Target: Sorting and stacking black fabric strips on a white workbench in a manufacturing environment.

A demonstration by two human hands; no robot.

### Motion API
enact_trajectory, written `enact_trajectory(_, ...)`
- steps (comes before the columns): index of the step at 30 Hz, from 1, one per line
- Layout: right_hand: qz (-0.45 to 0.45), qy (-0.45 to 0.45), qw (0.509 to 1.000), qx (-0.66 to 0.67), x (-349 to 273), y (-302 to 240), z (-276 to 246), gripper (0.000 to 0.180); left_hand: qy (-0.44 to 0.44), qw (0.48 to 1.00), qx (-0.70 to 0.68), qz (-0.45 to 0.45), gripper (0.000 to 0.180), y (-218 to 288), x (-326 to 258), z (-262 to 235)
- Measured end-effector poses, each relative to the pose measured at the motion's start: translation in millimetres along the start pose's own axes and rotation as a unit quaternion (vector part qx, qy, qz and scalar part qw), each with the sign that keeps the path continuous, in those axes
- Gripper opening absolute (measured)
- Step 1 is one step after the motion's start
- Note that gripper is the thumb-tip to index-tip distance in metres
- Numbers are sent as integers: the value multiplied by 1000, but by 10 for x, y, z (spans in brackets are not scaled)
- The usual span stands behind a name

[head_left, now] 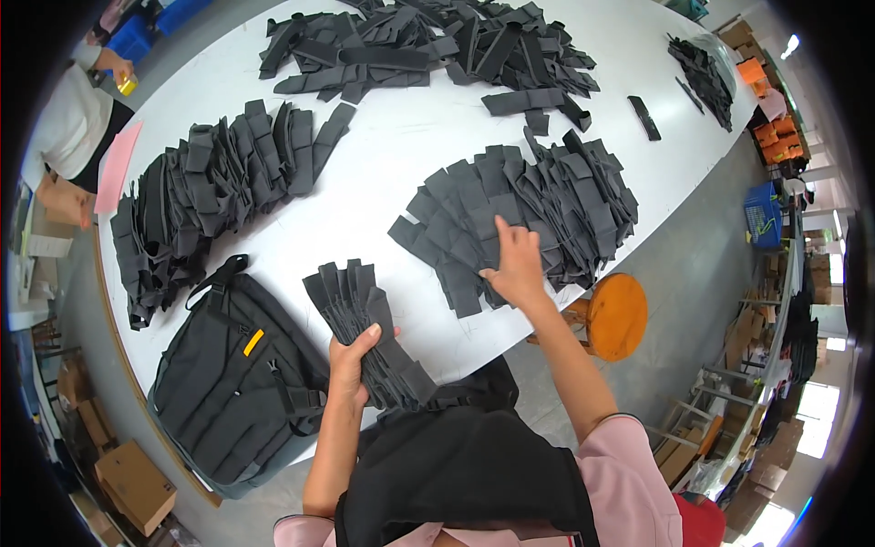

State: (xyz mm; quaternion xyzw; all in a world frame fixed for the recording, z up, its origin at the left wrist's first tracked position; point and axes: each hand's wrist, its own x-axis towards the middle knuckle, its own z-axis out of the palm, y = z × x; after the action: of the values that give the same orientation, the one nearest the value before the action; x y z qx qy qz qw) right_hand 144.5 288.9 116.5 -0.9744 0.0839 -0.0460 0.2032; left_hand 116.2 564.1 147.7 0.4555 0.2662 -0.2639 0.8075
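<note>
A thick bundle of dark grey fabric strips (349, 305) is gripped in my left hand (350, 363), with the thumb pressed across its side. The strips stand roughly parallel, their upper ends fanned out. My right hand (517, 271) rests over a fanned row of similar folded strips (469, 214) near the right front edge of the table. Its index finger and thumb are stretched apart on the top strips, and the other fingers look curled; I see no strip pinched in them. A black backpack (241, 383) lies to the left of my left hand.
On the white table (337, 214) lie another overlapping row of strips (219, 178) at left, a loose heap (365, 55) at the far side, and a dark pile (706, 82) at far right. A wooden stool (617, 314) stands beside the right edge. Another person (68, 128) is at the left.
</note>
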Motion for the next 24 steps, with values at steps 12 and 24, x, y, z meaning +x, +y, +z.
enact_trajectory(12,113,36,991,-62,104,215,-9,74,10,1000,-5,-11,40,55,-4,-60)
enact_trajectory(24,96,-223,641,728,-115,59,-1016,53,-32,998,-40,20,44,73,-96,-44)
